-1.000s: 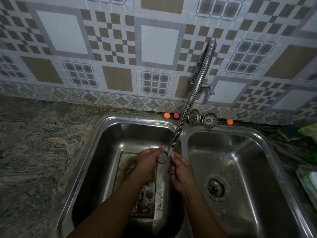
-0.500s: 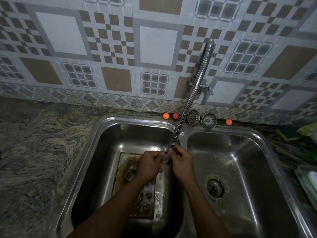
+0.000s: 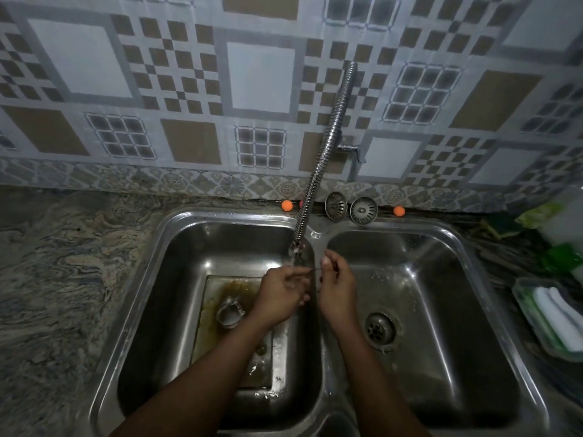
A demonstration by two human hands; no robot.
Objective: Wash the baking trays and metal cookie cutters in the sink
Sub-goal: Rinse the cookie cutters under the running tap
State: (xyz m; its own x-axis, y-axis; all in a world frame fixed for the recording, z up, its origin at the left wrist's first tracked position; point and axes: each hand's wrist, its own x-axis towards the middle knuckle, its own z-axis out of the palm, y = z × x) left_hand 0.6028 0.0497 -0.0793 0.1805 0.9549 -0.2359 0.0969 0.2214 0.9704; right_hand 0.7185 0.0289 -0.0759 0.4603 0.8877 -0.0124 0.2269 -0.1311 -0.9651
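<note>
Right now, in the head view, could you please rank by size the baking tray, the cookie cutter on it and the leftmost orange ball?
baking tray, largest
cookie cutter
orange ball, smallest, though farther away

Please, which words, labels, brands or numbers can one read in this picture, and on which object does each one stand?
None can be read.
The patterned wall tiles carry only shapes.
The stainless steel double sink shows no mark.
The green packets at the right edge are too blurred to tell whether they bear print.
</note>
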